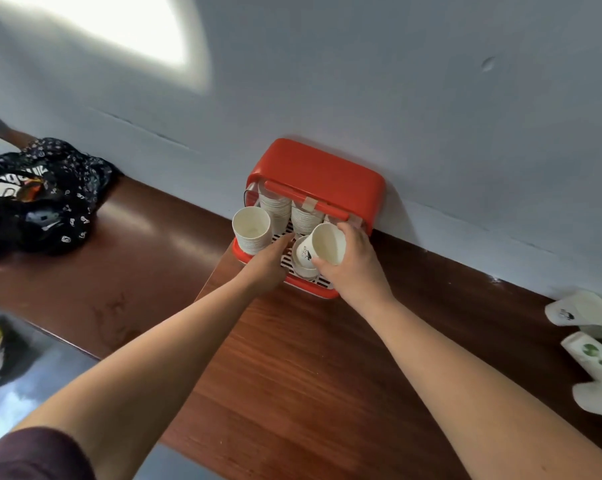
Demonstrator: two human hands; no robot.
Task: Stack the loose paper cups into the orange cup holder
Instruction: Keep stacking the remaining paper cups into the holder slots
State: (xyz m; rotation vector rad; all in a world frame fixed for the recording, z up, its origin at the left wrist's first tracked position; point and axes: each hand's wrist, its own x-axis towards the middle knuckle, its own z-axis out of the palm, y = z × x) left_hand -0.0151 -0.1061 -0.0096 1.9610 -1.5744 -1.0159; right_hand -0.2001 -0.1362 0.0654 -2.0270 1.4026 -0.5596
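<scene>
Brown desk (310, 375) against a grey wall (431, 98): the holder (320, 168) is set at its far edge. A cup (327, 242) is clasped by the right grip (358, 271), tilted over a stack (304, 259) inside; the left grip (266, 265) is laid flat, fingers straight. Next, the cup probably needs to be squared and nested.

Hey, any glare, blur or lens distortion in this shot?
Head view: a blown-out light patch on the wall; sheen on the glossy table; wide-angle bending tilts the wall line; loose cups at the right edge are soft, the orange cup holder sharp.
</scene>
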